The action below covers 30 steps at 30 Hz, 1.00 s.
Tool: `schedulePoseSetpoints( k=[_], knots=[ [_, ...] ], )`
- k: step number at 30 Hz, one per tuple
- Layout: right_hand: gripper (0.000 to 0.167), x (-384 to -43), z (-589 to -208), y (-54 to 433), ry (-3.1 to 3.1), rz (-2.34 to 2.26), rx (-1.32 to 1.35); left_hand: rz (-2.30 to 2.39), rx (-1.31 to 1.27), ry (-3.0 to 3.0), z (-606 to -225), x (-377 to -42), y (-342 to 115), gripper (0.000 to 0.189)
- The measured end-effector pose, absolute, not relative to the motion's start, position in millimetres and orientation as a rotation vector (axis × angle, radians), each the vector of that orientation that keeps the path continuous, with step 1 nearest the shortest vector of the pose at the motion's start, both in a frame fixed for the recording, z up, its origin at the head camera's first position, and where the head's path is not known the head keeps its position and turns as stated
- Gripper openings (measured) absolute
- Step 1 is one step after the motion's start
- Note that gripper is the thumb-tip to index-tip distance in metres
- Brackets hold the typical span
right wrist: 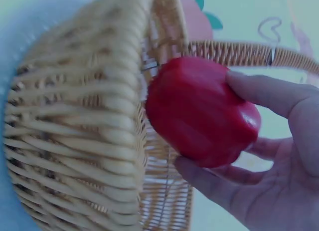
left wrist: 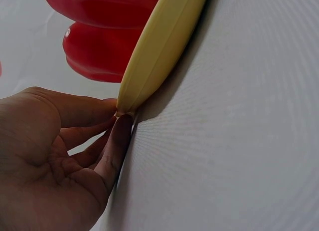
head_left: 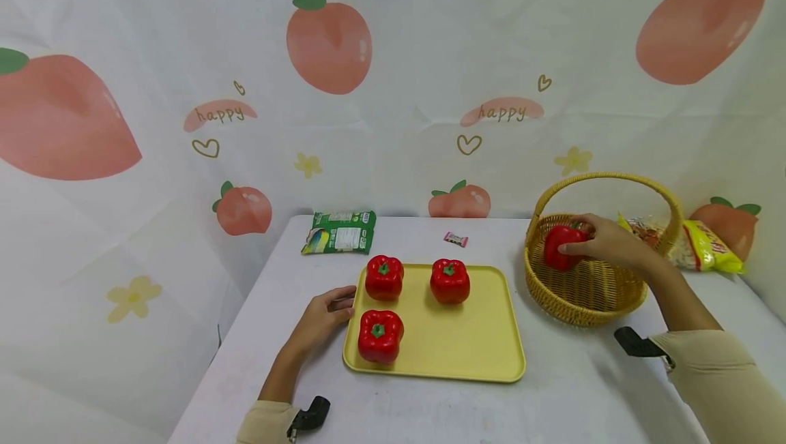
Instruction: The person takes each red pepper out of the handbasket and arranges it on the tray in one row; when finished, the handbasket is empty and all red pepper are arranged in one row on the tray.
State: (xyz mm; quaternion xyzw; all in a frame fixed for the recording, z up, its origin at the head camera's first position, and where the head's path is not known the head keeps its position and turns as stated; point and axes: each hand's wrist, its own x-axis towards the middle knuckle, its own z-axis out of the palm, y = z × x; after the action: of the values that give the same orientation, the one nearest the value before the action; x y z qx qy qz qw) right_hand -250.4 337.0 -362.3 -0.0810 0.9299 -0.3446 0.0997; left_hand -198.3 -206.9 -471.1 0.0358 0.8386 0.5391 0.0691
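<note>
My right hand (head_left: pixel 604 243) grips a red bell pepper (right wrist: pixel 199 111) at the mouth of the wicker basket (head_left: pixel 577 307). In the right wrist view its thumb and fingers lie on opposite sides of the pepper, beside the woven rim. At the left side of the yellow tray (head_left: pixel 454 342), my left hand (head_left: pixel 322 318) pinches the rim, as the left wrist view shows up close. Three more red bell peppers stand on the tray: one at back left (head_left: pixel 384 278), one at back centre (head_left: pixel 450 282) and one at front left (head_left: pixel 381 337).
Behind the tray lie a green snack packet (head_left: pixel 340 232) and a small pink wrapped candy (head_left: pixel 456 239). A yellow and clear packet (head_left: pixel 703 247) is behind the basket on the right. The arched basket handle (head_left: pixel 604 176) rises above the opening. A printed cloth (head_left: pixel 393 123) hangs behind the table.
</note>
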Motion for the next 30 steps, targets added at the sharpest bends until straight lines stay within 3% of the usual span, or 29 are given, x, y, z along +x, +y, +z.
schedulePoseSetpoints(
  k=[19, 30],
  knots=[
    [0.084, -183, -369, 311, 3.223, -1.090, -0.335, 1.640, 0.118, 2.513, -470, -198, -206, 0.046],
    [0.086, -157, -385, 284, 3.165, -1.314, -0.613, 1.624, 0.115, 2.518, -469, -197, -206, 0.047]
  ],
)
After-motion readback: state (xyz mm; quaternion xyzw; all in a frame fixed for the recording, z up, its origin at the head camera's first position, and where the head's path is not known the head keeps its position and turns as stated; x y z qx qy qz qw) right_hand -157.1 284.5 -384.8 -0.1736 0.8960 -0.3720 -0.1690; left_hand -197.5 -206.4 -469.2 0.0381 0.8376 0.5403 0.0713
